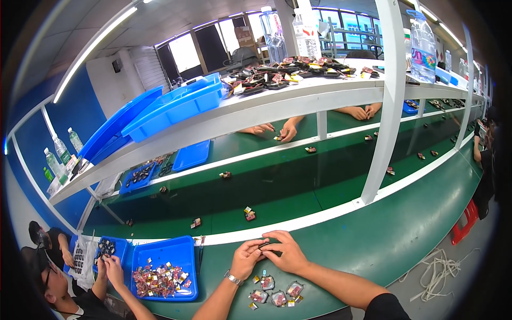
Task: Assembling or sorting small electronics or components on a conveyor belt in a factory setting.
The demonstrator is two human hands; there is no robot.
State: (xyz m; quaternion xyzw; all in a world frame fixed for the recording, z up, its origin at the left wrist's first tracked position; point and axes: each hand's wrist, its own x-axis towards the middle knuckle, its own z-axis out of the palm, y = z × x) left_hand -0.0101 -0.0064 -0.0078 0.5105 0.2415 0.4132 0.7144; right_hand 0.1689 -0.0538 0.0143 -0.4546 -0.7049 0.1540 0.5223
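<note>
Over the green bench, my left hand point(246, 258), with a metal watch at its wrist, and my right hand point(288, 254) meet. Between their closed fingertips is a small black part point(263, 246), mostly hidden by the fingers. Just below my hands lie several small clear-and-grey housings point(278, 298) with red circuit boards and little silver-and-yellow battery cells. To the left, a blue tray point(193, 266) holds a loose pile of small red circuit boards point(160, 280) with cells attached.
Beyond a white rail point(298, 220), a green conveyor belt point(298, 192) carries scattered small assemblies. Above it, a white shelf point(298, 98) bears blue trays, bottles and a heap of black parts point(282, 73). Co-workers' hands point(288, 130) work opposite; another person point(58, 282) sits at my left.
</note>
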